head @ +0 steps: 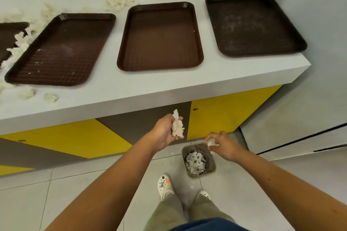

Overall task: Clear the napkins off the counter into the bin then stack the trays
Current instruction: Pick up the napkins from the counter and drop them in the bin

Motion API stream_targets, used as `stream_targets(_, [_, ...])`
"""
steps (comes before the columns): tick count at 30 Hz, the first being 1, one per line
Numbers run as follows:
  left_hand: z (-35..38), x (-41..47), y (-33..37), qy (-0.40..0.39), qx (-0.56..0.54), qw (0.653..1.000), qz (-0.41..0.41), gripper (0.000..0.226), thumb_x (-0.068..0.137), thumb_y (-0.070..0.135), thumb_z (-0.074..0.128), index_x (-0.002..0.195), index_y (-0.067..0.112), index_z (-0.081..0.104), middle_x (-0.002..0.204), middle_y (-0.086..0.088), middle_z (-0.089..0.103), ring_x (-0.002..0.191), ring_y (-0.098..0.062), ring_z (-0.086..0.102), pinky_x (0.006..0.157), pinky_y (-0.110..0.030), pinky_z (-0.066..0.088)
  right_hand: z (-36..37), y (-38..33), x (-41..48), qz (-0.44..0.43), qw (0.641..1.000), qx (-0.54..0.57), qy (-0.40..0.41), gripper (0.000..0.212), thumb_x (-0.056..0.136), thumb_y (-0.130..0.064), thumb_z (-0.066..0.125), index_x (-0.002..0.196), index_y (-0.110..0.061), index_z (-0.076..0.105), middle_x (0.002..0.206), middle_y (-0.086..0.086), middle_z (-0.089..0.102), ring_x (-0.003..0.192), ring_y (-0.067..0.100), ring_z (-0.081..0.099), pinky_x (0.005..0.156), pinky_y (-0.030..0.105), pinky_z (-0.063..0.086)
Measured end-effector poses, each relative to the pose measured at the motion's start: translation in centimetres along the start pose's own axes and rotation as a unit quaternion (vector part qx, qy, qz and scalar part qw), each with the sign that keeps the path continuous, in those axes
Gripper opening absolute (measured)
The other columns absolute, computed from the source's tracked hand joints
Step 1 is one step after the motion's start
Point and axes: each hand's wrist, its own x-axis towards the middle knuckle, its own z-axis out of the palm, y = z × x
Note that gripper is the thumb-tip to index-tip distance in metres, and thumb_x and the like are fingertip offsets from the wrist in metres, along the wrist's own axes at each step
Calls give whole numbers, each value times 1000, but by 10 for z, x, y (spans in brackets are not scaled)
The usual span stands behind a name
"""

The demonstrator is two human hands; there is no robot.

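Both forearms are bare from the lower edge of the view to the wrists, and the left hand (165, 133) and right hand (225, 146) are bare as well. At the bottom edge a dark blue garment (208, 225) covers the waist. Below it hang loose olive-green trousers (169, 212), their wide legs creasing over the feet. The left shoe (164, 185) is a white perforated clog studded with small charms, one orange-red, one marked like dark numerals. Of the right shoe (205, 194) only a white toe with a dark charm shows beyond the hem.
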Motion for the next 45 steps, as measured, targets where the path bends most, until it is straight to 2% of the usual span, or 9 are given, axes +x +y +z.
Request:
stream_targets(6, [4,21,-29,1,53,998,-25,29,101,6,45,129,7,51,107,-12,60,88,-21,61,81,-40,55,2,13,8,26,998,58,24,33,92,-27,63,124,-21,57,116,6,43,112,19,52,90,23,38])
stream_targets(9, [10,31,-47,9,62,997,-37,36,97,6,54,133,7,48,116,-13,63,92,-21,66,74,-37,60,-3,17,7,21,994,88,58,28,93,-24,62,120,-18,59,112,3,45,105,16,52,86,20,35])
stream_targets(13, [22,46,-71,37,77,995,-49,43,95,9,59,136,8,45,118,-13,62,101,-27,64,84,-44,57,-9,25,-1,19,992,105,74,24,94,-26,61,117,-21,59,111,2,46,95,13,48,85,23,36])
stream_targets(19, [29,65,-91,30,90,992,-82,40,101,11,48,140,9,43,134,-12,56,109,-22,58,72,-28,54,-27,39,-4,18,985,127,113,22,93,-23,61,116,-21,60,108,0,45,80,2,45,86,26,40])
stream_targets(24, [30,74,-90,39,109,990,-82,31,101,4,42,129,10,56,133,-13,57,121,-26,54,85,-33,48,-37,41,-3,9,981,141,131,23,92,-21,62,115,-21,61,110,2,48,94,12,52,92,30,44])
stream_targets(27, [32,69,-82,40,112,991,-57,27,102,6,40,117,11,62,124,-12,64,110,-26,62,80,-32,53,-39,35,-3,-9,983,145,115,21,93,-23,62,114,-22,62,109,2,50,80,3,50,88,32,46])
stream_targets(34, [29,36,-47,50,181,979,79,16,96,16,56,108,14,66,105,-3,69,86,-16,65,83,-34,53,-48,-4,-4,-69,980,143,118,18,90,-18,66,107,-22,65,101,2,56,74,5,50,77,26,43])
stream_targets(39, [10,-3,-21,88,218,955,183,8,93,16,61,95,17,69,93,-2,70,77,-10,64,67,-23,48,-62,-50,-5,-130,975,129,122,17,88,-20,67,105,-23,66,93,-3,58,67,1,47,65,16,39])
stream_targets(45, [-33,-60,12,157,243,919,270,5,89,15,64,90,15,69,91,-2,71,78,-15,66,78,-28,51,-69,-107,-4,-195,964,138,116,15,87,-16,69,101,-21,70,88,-1,60,59,-2,47,58,9,37])
